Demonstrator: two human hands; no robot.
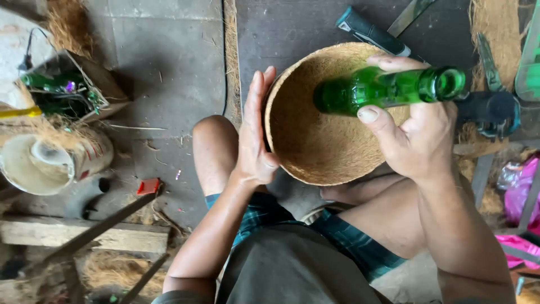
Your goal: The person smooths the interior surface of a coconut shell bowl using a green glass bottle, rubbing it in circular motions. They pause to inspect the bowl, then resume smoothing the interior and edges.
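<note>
Right hand (419, 132) wraps tight round the green glass bottle (388, 89), its base inside the coir fibre bowl (315, 141); left hand (254, 132) lies flat and open-fingered against the bowl's outer wall. Teal-handled tool (368, 31) sits just beyond the grip.

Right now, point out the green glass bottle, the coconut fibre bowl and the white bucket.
green glass bottle (388, 89), head view, on the middle of its body.
coconut fibre bowl (315, 141), head view, on its inner wall.
white bucket (22, 181), head view, on its near rim.

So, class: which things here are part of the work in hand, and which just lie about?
In hand: fibre bowl, green bottle, left hand, right hand.
Lying about: white bucket, teal-handled tool, wooden plank, pink bag.
</note>
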